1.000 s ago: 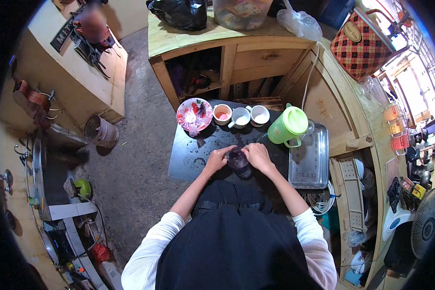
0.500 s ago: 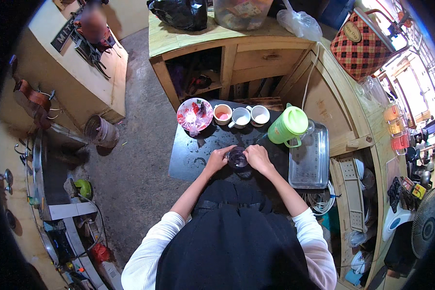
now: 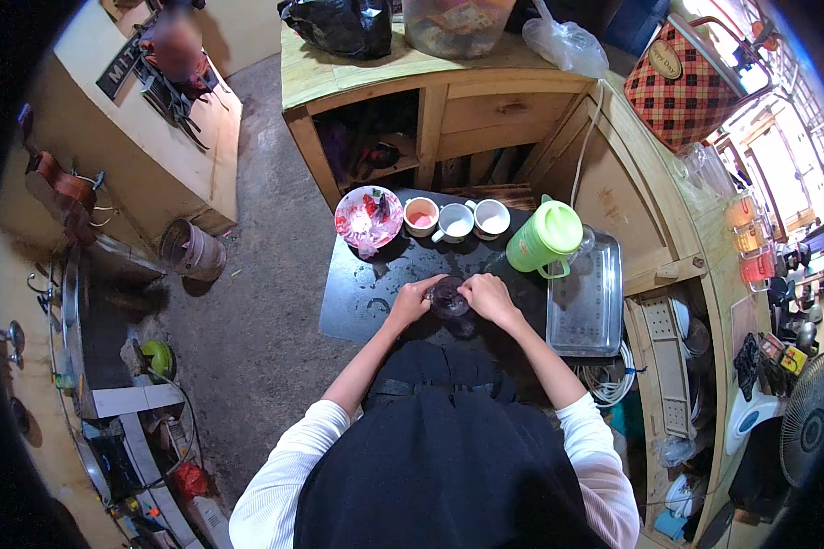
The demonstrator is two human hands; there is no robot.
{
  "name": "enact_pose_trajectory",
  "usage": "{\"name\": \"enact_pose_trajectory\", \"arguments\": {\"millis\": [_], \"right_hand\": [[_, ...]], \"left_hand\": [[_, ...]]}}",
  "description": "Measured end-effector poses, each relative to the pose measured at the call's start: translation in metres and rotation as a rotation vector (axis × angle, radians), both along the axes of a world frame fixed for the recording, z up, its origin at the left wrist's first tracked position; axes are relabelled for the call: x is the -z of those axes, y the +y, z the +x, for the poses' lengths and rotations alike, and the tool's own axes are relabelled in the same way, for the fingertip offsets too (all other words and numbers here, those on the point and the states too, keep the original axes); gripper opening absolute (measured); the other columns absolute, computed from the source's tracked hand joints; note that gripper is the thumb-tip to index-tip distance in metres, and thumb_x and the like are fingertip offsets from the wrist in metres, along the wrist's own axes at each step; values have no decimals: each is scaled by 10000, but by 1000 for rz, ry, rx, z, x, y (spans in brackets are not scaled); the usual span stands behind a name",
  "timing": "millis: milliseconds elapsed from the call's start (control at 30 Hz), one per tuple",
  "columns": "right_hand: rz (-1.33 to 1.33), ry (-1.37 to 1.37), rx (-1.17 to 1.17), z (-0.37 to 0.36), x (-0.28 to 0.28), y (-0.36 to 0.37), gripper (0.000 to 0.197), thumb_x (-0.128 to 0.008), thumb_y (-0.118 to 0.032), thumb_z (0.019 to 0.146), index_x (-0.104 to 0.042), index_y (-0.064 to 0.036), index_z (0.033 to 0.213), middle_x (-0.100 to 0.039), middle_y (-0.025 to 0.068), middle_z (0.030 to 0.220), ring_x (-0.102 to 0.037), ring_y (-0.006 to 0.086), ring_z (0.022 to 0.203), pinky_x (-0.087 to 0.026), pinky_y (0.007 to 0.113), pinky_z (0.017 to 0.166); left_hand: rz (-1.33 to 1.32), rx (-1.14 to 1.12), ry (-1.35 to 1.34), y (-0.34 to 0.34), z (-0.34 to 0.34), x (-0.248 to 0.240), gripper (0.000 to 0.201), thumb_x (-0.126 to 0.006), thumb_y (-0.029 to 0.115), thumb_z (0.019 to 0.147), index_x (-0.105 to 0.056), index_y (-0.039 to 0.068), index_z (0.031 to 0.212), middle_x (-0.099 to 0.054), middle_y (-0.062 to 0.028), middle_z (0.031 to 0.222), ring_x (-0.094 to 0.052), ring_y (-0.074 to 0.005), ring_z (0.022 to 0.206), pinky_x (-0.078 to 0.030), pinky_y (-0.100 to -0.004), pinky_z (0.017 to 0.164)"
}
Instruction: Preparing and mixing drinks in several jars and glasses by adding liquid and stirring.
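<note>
Close to my body, over the dark table (image 3: 352, 306), is a dark, see-through cup (image 3: 449, 300). My left hand (image 3: 414, 298) is closed on the cup's left side. My right hand (image 3: 489, 297) pinches at its right rim; whether something thin is between those fingers is too small to tell. Behind the cup stand three light mugs: one with pinkish contents (image 3: 421, 217), a white one (image 3: 455, 223) and another white one (image 3: 492, 220). Left of them sits a red-and-white bowl (image 3: 346, 222) with crumpled plastic in it. To the right rises a lime-green lidded pitcher (image 3: 546, 240).
A metal tray (image 3: 558, 339) lies at the table's right end, with a clear glass item by the pitcher. Wooden cabinets (image 3: 513, 128) close off the far and right sides. A bucket (image 3: 194, 252) stands on the floor to the left. Coiled white cable (image 3: 613, 382) hangs below the tray.
My right hand has shifted very slightly left along the cup's rim. My left hand keeps its hold, and the other things stay where they were.
</note>
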State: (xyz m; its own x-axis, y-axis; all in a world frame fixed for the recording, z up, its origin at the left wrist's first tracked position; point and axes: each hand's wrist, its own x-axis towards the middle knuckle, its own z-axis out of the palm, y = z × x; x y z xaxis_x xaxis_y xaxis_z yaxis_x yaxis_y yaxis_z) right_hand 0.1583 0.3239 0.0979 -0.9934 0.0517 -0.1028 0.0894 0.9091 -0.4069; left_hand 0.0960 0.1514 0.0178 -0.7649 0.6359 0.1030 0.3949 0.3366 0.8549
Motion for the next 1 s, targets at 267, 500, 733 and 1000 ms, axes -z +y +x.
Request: {"name": "enact_pose_trajectory", "arguments": {"millis": [267, 500, 733, 1000], "right_hand": [[-59, 13, 10, 2, 0, 0, 218, -583, -220, 798, -687, -29, 783, -625, 192, 725, -619, 337, 720, -485, 422, 697], [-73, 66, 21, 7, 3, 5, 207, -584, -209, 796, -681, -33, 750, -623, 179, 690, -616, 341, 679, -481, 434, 652], [-104, 105, 33, 20, -4, 6, 197, -569, -184, 805, -682, -22, 795, -629, 181, 759, -604, 333, 738, -459, 429, 714], [-55, 203, 4, 41, -1, 9, 192, -552, -196, 829, -667, -46, 796, -609, 125, 724, -593, 285, 718, -406, 404, 641]], "left_hand": [[-34, 7, 3, 0, -1, -2, 562, -482, -62, 632, -569, 116, 1157, -628, -186, 909, -633, -293, 706, -498, -344, 676], [-54, 54, -40, -1, -6, -11, 569, -483, -61, 624, -568, 116, 1158, -624, -168, 970, -631, -305, 732, -498, -351, 699], [-103, 170, 58, 4, -10, -15, 575, -513, -27, 619, -554, 141, 1168, -610, -137, 1037, -612, -322, 852, -497, -391, 775], [-130, 245, 166, 13, -11, -16, 590, -541, -4, 625, -541, 175, 1187, -622, -110, 1035, -613, -315, 850, -506, -397, 758]]}}
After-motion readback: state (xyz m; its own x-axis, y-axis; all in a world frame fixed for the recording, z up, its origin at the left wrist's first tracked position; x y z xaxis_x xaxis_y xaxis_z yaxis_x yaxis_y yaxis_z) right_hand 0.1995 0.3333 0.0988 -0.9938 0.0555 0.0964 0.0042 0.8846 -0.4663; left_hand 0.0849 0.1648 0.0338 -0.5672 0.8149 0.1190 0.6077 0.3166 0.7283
